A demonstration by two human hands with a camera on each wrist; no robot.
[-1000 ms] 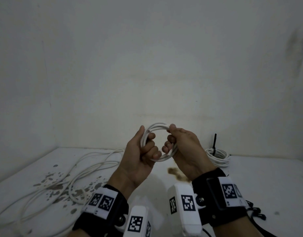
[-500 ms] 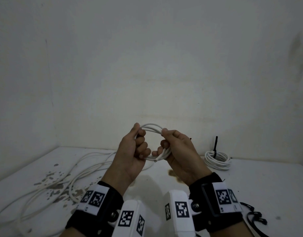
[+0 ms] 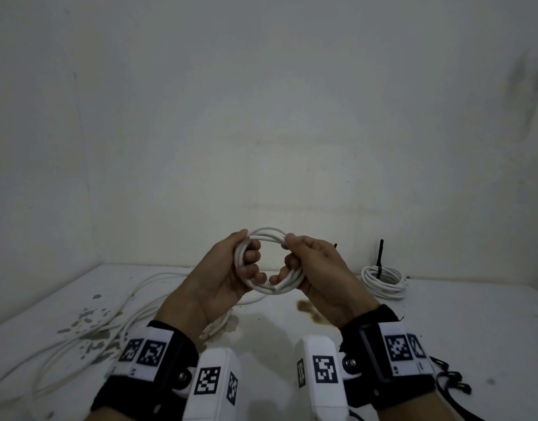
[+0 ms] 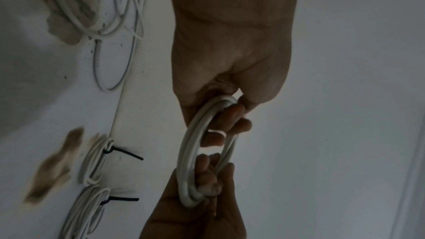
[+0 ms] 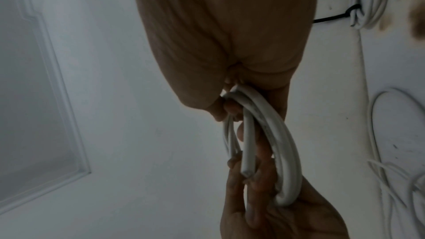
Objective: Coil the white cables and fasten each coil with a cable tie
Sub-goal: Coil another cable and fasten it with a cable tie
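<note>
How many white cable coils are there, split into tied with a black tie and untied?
Tied coils: 2
Untied coil, held by left hand and right hand: 1
Total: 3 coils
The loose cable is not coiled, so it is not counted.

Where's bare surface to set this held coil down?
Bare white table lies between the brown stain and the tied coil at back right. The left side is crowded with loose cable; black cable ties lie near right. Both hands grip the coil.
</note>
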